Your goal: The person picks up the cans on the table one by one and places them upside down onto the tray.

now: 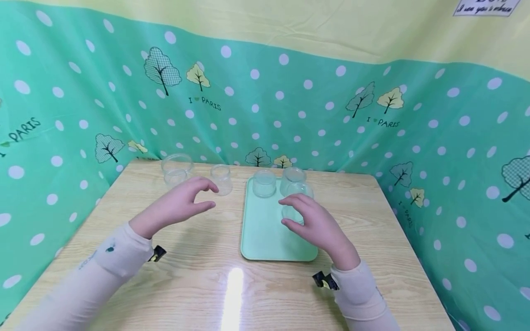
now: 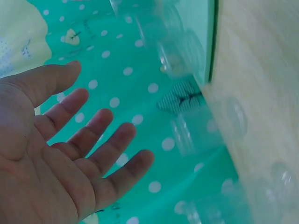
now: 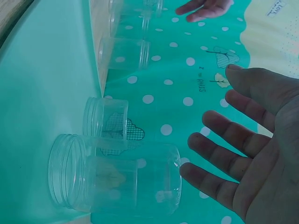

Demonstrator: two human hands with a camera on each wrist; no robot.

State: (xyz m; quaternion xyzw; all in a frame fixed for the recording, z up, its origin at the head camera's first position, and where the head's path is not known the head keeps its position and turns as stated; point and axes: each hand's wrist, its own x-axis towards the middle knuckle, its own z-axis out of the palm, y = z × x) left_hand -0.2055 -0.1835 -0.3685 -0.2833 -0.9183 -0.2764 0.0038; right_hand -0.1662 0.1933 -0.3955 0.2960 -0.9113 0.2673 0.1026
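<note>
My left hand hovers over the left part of the table, its fingers spread and loosely bent, holding nothing. Nearest to it is a clear plastic jar, standing upright with its threaded mouth up. My right hand is above the green tray, fingers apart and relaxed, palm empty. Close to its fingertips stands a large clear jar, mouth down on the tray; whether they touch I cannot tell. A shorter clear jar and another clear jar stand behind it on the tray.
At the table's far left, a wide clear jar and a smaller one stand close together. A green dotted curtain hangs along the back and sides of the wooden table. Light glares near the front.
</note>
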